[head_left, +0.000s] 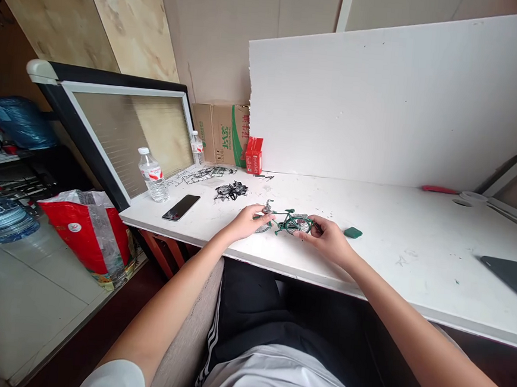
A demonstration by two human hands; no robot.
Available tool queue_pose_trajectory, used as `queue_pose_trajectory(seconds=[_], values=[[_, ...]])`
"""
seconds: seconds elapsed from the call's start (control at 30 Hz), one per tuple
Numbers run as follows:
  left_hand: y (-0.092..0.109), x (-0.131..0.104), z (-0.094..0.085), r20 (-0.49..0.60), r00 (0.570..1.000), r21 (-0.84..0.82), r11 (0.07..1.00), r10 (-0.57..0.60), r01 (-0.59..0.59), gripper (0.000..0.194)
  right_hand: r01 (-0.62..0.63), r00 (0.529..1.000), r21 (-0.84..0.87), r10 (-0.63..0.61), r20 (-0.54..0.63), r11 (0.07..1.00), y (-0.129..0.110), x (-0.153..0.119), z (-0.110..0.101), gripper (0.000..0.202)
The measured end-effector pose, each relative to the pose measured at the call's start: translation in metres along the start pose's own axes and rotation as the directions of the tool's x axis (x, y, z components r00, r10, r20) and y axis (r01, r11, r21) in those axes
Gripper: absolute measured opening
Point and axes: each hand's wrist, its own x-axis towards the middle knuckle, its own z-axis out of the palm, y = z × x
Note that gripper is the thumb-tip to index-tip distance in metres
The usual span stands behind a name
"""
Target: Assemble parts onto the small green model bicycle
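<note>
A small green model bicycle (288, 220) stands upright near the front edge of the white table, its handlebar end to the left. My left hand (248, 222) grips it by the front wheel and fork, fingers closed. At the other end, my right hand (325, 239) pinches the rear wheel between thumb and fingers. Part of each wheel is covered by my fingers. Just right of my right hand lies a small dark green piece (352, 232).
Black plastic parts (230, 191) and thin frames (206, 174) lie behind my left hand. A phone (181, 207), water bottles (153, 175), a red box (254, 155) and a carton (227, 134) stand or lie leftward. A grey flat object (511, 276) rests far right.
</note>
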Motion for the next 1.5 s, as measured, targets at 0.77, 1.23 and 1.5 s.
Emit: queue_pose_trajectory(seconds=[0.77,1.23,1.5], values=[[-0.009,0.085,0.028,0.029,0.999,-0.068,0.998,0.016,-0.014,0.04,0.171,0.973,-0.605,-0.039,0.225,0.778,0.077,0.019,-0.147,0.046],[-0.031,0.149,0.067,-0.059,0.998,-0.134,0.991,0.023,-0.031,0.038,-0.168,0.976,-0.592,0.217,0.012,0.788,0.093,0.009,-0.118,0.048],[-0.046,0.173,0.065,-0.062,0.998,-0.114,0.993,0.025,-0.032,0.042,-0.074,0.991,-0.453,0.114,0.063,0.888,0.091,0.034,-0.117,0.047]])
